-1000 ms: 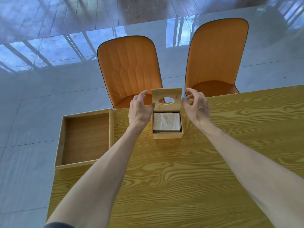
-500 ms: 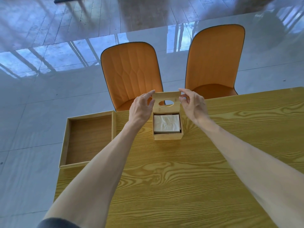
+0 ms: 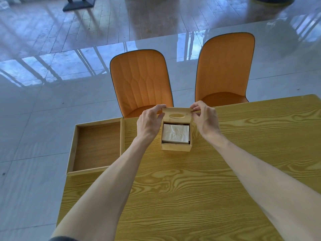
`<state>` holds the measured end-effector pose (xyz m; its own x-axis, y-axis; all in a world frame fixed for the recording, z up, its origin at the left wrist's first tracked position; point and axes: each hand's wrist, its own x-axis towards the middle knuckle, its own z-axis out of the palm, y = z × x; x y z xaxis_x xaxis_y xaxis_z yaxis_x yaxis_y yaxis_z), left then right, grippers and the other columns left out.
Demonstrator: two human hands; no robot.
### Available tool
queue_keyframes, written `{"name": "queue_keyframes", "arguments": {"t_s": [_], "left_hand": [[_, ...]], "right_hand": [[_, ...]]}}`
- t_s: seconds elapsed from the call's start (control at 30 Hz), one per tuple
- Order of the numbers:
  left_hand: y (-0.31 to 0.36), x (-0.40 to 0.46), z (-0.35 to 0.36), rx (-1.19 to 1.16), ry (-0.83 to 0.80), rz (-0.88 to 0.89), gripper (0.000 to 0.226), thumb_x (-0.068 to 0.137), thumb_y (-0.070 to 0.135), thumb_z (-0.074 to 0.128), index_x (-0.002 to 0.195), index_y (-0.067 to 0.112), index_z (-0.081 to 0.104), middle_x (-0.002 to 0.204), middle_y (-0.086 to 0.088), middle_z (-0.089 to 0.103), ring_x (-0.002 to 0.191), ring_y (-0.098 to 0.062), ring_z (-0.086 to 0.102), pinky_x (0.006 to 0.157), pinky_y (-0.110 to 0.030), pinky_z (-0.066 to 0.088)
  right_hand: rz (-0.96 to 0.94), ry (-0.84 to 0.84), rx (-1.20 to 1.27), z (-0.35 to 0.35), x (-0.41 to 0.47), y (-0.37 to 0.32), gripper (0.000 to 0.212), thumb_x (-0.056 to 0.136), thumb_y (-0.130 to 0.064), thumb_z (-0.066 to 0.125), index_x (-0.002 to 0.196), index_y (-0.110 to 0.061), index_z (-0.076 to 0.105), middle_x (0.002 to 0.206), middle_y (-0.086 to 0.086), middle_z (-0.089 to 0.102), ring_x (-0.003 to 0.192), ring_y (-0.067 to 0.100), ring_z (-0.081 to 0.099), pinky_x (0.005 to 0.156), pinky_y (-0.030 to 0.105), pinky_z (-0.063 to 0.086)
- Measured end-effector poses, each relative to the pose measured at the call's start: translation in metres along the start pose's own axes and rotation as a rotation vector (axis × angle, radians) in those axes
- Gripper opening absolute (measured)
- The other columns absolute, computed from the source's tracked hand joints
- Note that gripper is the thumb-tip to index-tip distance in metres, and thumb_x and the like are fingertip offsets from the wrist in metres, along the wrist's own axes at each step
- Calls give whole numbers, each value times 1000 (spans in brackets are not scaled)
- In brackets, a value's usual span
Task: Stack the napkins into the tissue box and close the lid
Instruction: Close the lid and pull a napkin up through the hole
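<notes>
A small wooden tissue box (image 3: 176, 147) stands on the yellow wood-grain table (image 3: 191, 188), near its far edge. A stack of white napkins (image 3: 175, 136) fills the box. Its hinged lid (image 3: 177, 115), with an oval slot, is tilted partway down over the back of the box. My left hand (image 3: 150, 121) pinches the lid's left edge. My right hand (image 3: 205, 119) pinches its right edge.
A shallow wooden tray (image 3: 97, 146), with nothing in it, sits at the table's left edge and overhangs it. Two orange chairs (image 3: 141, 82) (image 3: 225, 66) stand beyond the far edge, over a glossy pale floor.
Both hands closed in from beside the upright lid and took hold of its edges. The lid has tipped forward and down toward the box.
</notes>
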<state>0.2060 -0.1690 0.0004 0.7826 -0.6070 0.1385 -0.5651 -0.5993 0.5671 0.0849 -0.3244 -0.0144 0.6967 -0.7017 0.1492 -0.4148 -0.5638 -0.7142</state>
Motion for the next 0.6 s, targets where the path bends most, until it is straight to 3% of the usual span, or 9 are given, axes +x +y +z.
{"name": "queue_keyframes", "arguments": {"t_s": [0.2,0.4,0.5,0.6], "left_hand": [[-2,-10,-7,-60,-5,-6,25,96,40,56,112,27,70,105,0,76,96,-20,71,72,-41,58],[-8,-26,-5,-70,-22,8,23,95,38,59,105,23,72,105,2,76,95,-19,70,72,-39,56],[-14,-38,-1,-68,-51,21,22,92,39,62,103,23,72,106,1,75,96,-19,69,73,-38,55],[-22,-51,5,-54,-103,18,18,90,37,65,99,23,73,109,3,74,101,-18,66,76,-35,52]], "right_hand": [[-56,-34,-32,-3,-14,7,19,87,-16,72,106,-11,68,99,5,74,79,14,70,72,35,61],[-137,-93,-96,-9,-43,14,45,92,-53,54,114,-17,68,108,1,73,79,8,68,67,31,61],[-165,-86,-137,-8,-57,20,43,99,-49,47,111,-15,70,111,2,73,86,15,71,67,31,61],[-153,-105,-178,-4,-69,25,31,97,-41,55,107,-16,72,111,0,73,86,16,72,66,29,61]]}}
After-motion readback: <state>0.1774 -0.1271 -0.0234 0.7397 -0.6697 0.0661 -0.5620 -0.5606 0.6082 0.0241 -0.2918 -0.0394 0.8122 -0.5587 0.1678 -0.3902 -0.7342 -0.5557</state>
